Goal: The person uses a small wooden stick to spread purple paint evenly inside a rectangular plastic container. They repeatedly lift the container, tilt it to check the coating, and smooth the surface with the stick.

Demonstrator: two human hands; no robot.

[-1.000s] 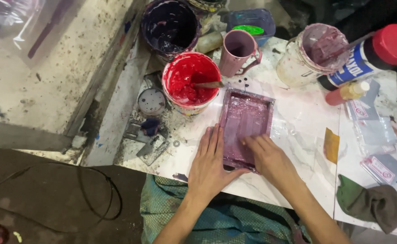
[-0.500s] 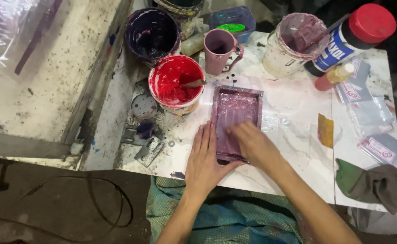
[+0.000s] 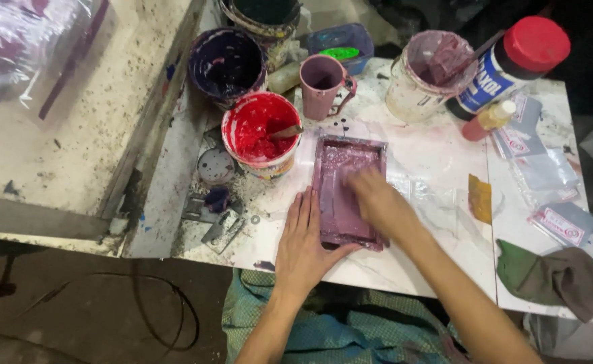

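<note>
Purple-stained frame: a small rectangular screen frame (image 3: pixel 346 192), coated in pink-purple ink, lies flat on the white marbled tabletop (image 3: pixel 431 168) near its front edge, directly ahead of the person.
Right hand: the right hand (image 3: pixel 376 202) lies on the frame's inner surface, palm down, fingers together and blurred; whether something is pinched under them cannot be told.
Left hand: the left hand (image 3: pixel 303 243) is spread flat, fingers extended and close together, pressed on the table against the frame's left edge, the thumb reaching under the near corner; it grasps nothing.
Red pot: a white tub of red ink (image 3: pixel 261 135) stands just left of the frame's far corner, a stirring stick (image 3: pixel 284 132) leaning in it.
Dark pot: a purple-black bucket (image 3: pixel 227 62) stands behind the red one.
Mug: a pink handled mug (image 3: pixel 325 79) stands just beyond the frame.
Pale tub: a white tub smeared with mauve ink (image 3: pixel 426 74) stands at the far right, a tool resting inside.
Bottles: a red-capped dark bottle (image 3: pixel 505 64) lies tilted beside it; a small red squeeze bottle (image 3: pixel 487 120) lies next to that.
Packets: clear plastic sleeves (image 3: pixel 546 175) lie at the right edge.
Cloth: a green-and-grey rag (image 3: pixel 556 278) sits at the near right corner.
</note>
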